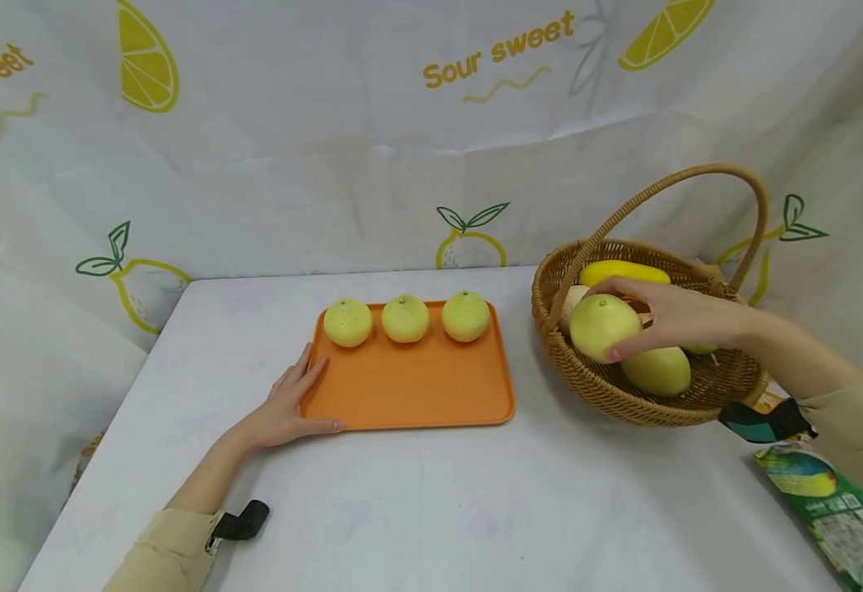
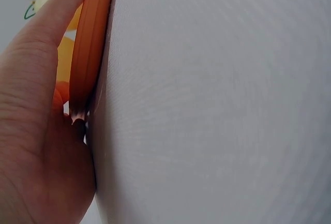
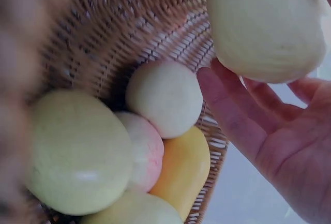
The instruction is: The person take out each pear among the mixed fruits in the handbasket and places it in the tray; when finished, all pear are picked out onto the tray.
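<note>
My right hand (image 1: 679, 316) grips a round, pale green pomelo (image 1: 604, 327) over the basket's left part, with thumb and fingers on either side of it. In the right wrist view this pomelo (image 3: 266, 27) is lifted clear of the fruit below. The brown wicker basket (image 1: 609, 403) holds another pale green pomelo (image 1: 656, 372), a yellow mango-like fruit (image 1: 624, 271) and pinkish-white round fruits (image 3: 147, 151). My left hand (image 1: 289, 411) rests with fingers spread at the near left corner of an orange tray (image 1: 409, 386). Three yellow-green pomelos (image 1: 405, 319) sit in a row along the tray's far side.
A green printed bag (image 1: 838, 518) lies at the right edge of the white table (image 1: 431, 510), below the right sleeve. The basket's tall handle (image 1: 686, 174) arches above the right hand. Behind the table hangs a white lemon-print cloth (image 1: 313, 164).
</note>
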A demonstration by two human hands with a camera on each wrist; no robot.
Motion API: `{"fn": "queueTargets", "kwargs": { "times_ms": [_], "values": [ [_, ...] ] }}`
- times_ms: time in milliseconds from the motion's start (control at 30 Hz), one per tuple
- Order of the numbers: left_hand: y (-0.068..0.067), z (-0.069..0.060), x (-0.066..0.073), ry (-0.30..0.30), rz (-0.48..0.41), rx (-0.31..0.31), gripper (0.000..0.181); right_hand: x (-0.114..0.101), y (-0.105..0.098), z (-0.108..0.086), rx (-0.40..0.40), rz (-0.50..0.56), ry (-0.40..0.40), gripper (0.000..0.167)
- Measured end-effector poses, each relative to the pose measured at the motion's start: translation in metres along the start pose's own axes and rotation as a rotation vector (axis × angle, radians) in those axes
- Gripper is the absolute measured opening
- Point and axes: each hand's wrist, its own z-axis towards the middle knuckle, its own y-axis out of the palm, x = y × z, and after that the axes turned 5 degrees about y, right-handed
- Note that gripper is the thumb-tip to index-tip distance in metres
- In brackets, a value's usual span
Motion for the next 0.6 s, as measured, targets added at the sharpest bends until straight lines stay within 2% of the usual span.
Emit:
{"fn": "queueTargets", "kwargs": {
  "times_ms": [133,367,600],
  "values": [
    [0.0,0.0,-0.002,0.002,0.005,0.002,0.109,-0.004,0.008,-0.007,0.052,0.06,0.068,0.072],
    [0.001,0.0,-0.002,0.01,0.008,0.006,0.112,-0.007,0.022,-0.016,0.113,0.24,0.184,0.086],
    [0.001,0.001,-0.002,0.004,0.001,0.008,0.118,-0.014,0.031,-0.022,0.12,0.342,0.166,0.083]
  ]
}}
